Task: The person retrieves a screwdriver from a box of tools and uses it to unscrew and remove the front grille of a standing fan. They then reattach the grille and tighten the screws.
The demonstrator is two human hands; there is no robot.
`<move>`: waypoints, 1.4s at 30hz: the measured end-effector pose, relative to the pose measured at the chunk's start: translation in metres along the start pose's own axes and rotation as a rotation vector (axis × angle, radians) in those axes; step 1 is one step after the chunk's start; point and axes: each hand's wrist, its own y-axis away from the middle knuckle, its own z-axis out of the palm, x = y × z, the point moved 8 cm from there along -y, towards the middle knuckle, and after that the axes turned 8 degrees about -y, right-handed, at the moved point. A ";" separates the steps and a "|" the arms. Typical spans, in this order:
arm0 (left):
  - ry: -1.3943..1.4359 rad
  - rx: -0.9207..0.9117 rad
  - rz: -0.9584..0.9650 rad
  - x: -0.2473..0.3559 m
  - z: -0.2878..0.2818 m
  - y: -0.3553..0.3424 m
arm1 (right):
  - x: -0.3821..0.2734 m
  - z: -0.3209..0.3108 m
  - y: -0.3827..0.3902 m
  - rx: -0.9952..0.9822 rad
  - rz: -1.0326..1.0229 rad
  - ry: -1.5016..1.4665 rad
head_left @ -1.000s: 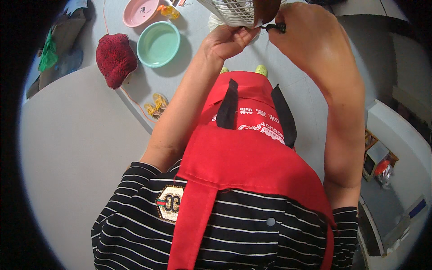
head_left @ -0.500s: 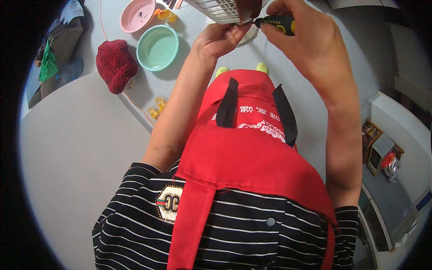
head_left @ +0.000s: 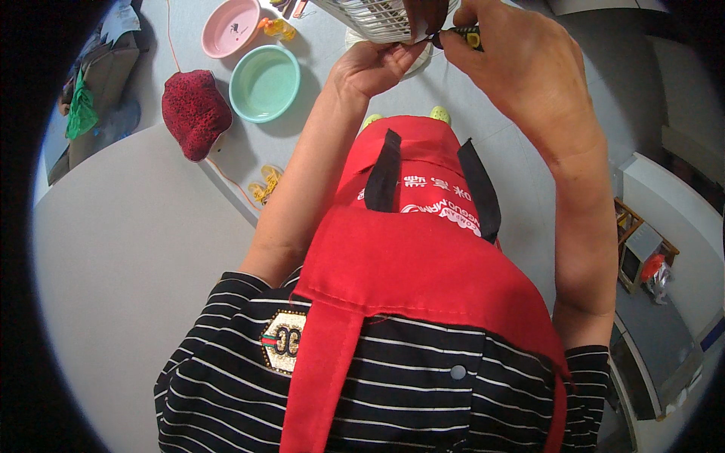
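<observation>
At the top edge of the head view is a fan with a white wire grille (head_left: 371,19) and a dark brown part (head_left: 424,16) at its right; its upper portion is cut off. My left hand (head_left: 374,68) is under the grille, palm up, its fingers curled against the lower rim by the brown part. In my right hand (head_left: 521,72) is a screwdriver (head_left: 467,36) with a black and yellow handle. Its shaft points left, toward the brown part just above my left fingertips. The tip's exact contact cannot be made out. A white round base (head_left: 415,66) shows below the fan.
A grey tabletop (head_left: 136,249) fills the left side, with a dark red cushion (head_left: 196,115) at its far edge. Green (head_left: 264,83) and pink (head_left: 231,29) basins stand on the floor, near yellow shoes (head_left: 266,183). Shelving with a wooden rack (head_left: 630,223) is at right.
My right hand has turned and shifted slightly down and right around the screwdriver, so less of its handle shows. My left hand stays under the fan grille, almost unmoved.
</observation>
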 end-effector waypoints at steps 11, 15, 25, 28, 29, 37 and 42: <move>-0.039 -0.024 0.004 0.001 -0.003 -0.002 | 0.014 0.017 -0.008 -0.016 -0.037 -0.044; -0.054 0.082 0.002 0.024 -0.040 -0.019 | 0.010 0.012 -0.010 -0.004 -0.091 -0.076; -0.119 0.040 0.097 0.019 -0.039 -0.022 | 0.022 0.026 -0.017 -0.065 -0.115 -0.097; -0.191 0.088 0.084 0.020 -0.041 -0.023 | 0.025 0.029 -0.017 -0.040 -0.137 -0.108; -0.176 0.099 0.076 0.018 -0.040 -0.024 | 0.024 0.028 -0.017 -0.028 -0.150 -0.114; 0.101 -0.029 -0.078 0.012 -0.047 -0.038 | 0.024 0.031 -0.016 -0.056 -0.246 -0.100; -0.015 -0.113 -0.053 0.004 -0.017 -0.021 | 0.021 0.037 -0.017 -0.158 -0.234 -0.079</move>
